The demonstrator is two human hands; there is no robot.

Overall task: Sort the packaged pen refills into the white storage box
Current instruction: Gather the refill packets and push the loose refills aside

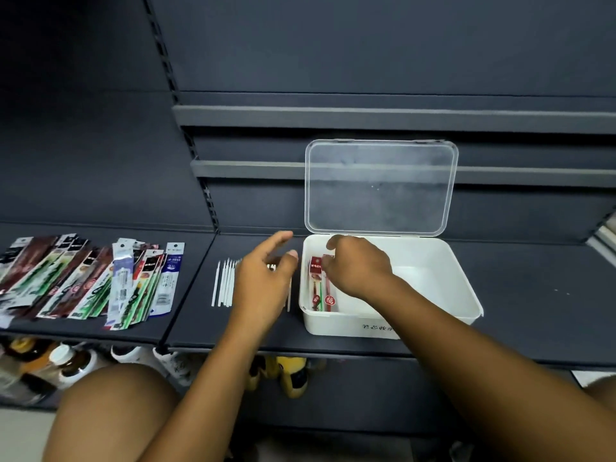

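A dark shelf [533, 295] runs across the view, set in dark, bare shelving. Toward its right stands a white box [443, 288], its clear lid [380, 188] hinged up and leaning back.

On the shelf's far left, well apart from the box, lies a fanned pile of refill packets [83, 281] in red, green, black and blue. Between pile and box is a row of thin white sticks [221, 285]. Bottles [66, 361] stand blurred on the level below.

The left hand [263, 278] hovers over the sticks, fingers loosely spread, holding nothing. The right hand [360, 268] reaches into the box's left end, fingers curled down at the top of the red packets [316, 278] that lie flat along the left wall. It is seen from the back, so I cannot tell whether it pinches them or only touches them.

The step in hand looks like setting red packets in place. The job seems barely begun, since the rest of the box is bare. The next move probably calls for reaching far left and picking 1 packet, or a matching few, from the overlapping pile without dragging its neighbours.
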